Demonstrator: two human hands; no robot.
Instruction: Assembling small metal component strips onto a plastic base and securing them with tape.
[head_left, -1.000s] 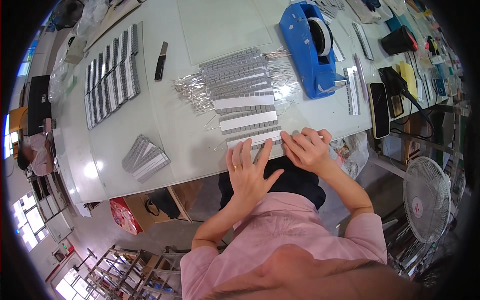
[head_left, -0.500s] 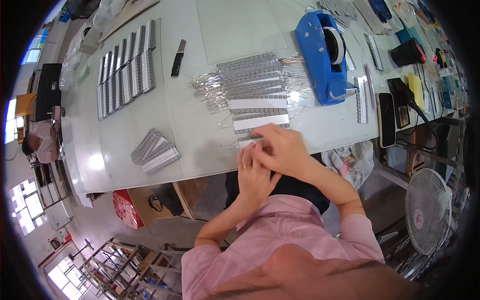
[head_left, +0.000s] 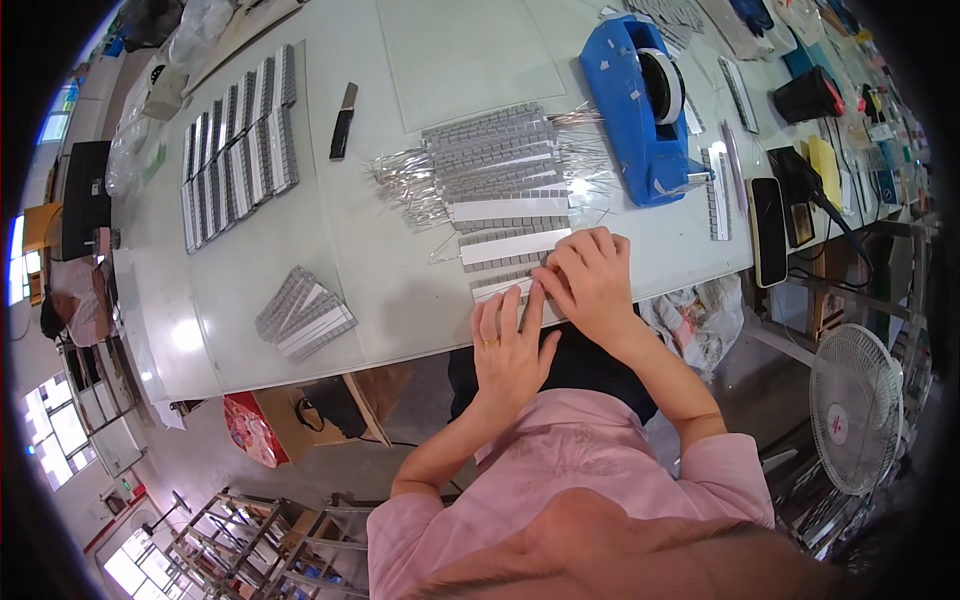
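Note:
A short grey segmented strip with a white band [head_left: 488,292] lies at the table's near edge under my hands. My left hand [head_left: 508,345], a ring on one finger, rests on it with fingers stretched out and tips pressing the strip. My right hand [head_left: 597,288] is at the strip's right part, thumb and forefinger close together and other fingers bent; whatever they pinch is too small to make out. Just beyond lie another white-banded strip [head_left: 515,248] and a row of overlapping grey strips [head_left: 490,150], thin silvery wires [head_left: 405,190] sticking out at both sides.
A blue tape dispenser [head_left: 620,110] stands right of the strips. A box-cutter knife [head_left: 343,125] lies left of them, near stacked strips [head_left: 240,150] and a small fanned pile [head_left: 305,315]. At right are a phone [head_left: 768,230], a black cup [head_left: 805,97] and a fan [head_left: 855,410].
My hands have moved apart slightly. The left fingers have spread onto the strip, and the right hand has shifted right, uncovering more of the strip. The view has shifted slightly.

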